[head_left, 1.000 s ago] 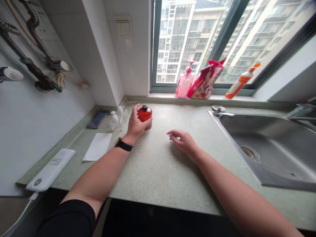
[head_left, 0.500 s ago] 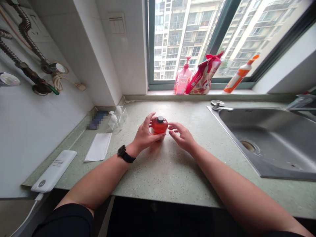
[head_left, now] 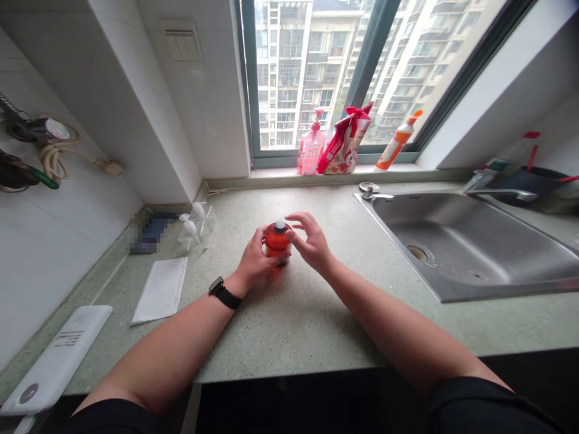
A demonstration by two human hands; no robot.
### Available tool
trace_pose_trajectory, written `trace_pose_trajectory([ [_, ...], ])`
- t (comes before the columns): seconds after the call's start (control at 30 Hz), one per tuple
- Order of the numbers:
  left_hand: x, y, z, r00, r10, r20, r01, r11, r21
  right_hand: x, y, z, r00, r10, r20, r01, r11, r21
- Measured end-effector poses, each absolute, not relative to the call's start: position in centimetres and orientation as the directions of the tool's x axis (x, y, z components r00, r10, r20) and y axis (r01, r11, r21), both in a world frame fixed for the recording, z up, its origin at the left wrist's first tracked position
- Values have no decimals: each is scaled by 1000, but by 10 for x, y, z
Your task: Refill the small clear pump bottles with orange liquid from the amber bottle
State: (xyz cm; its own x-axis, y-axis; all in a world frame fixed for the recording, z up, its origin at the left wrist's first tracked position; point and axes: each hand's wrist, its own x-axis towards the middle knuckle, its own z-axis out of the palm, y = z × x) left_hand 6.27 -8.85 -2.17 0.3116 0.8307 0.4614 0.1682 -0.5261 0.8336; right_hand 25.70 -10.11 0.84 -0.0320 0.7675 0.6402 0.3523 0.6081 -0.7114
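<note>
A bottle of red liquid (head_left: pixel 277 242) with a black cap (head_left: pixel 280 226) stands upright on the green speckled counter (head_left: pixel 289 325). My left hand (head_left: pixel 257 258) is wrapped round its left side, thumb across the front. Close by on the right, my right hand (head_left: pixel 312 242) has its fingers apart and curved beside the cap. Whether its thumb touches the bottle I cannot tell. A black watch (head_left: pixel 225 293) is on my left wrist.
Left of the hands lie a white paper (head_left: pixel 159 290), two clear pump bottles (head_left: pixel 192 229) and a white power bank (head_left: pixel 58 355). A steel sink (head_left: pixel 488 241) is at the right. On the sill stand a pink pump bottle (head_left: pixel 311 150), a red bag (head_left: pixel 346 141) and an orange-white bottle (head_left: pixel 395 143).
My right hand has risen from the bottle's side to beside its cap. My left hand has closed more fully round the bottle. The whole view has shifted rightward.
</note>
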Motion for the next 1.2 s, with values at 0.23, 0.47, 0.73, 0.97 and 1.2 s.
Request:
trace_pose_trajectory([
  [0.23, 62, -91, -20, 313, 848, 428, 166, -493, 854, 240, -86, 25, -12, 790, 613, 351, 577, -737],
  [0.47, 64, -92, -19, 308, 826, 472, 221, -545, 809, 246, -87, 23, -1, 873, 487, 228, 475, -850],
  [0.73, 63, -93, -18, 309, 836, 454, 215, -526, 823, 247, -86, 23, -17, 879, 477, 166, 473, -865],
  [0.97, 63, -91, -20, 315, 839, 444, 183, -513, 839, 252, -87, 23, -112, 884, 455, 113, 466, -878],
  [1.2, 62, -91, -20, 334, 833, 441, 176, -515, 839, 272, -71, 25, -195, 865, 463, 83, 485, -871],
])
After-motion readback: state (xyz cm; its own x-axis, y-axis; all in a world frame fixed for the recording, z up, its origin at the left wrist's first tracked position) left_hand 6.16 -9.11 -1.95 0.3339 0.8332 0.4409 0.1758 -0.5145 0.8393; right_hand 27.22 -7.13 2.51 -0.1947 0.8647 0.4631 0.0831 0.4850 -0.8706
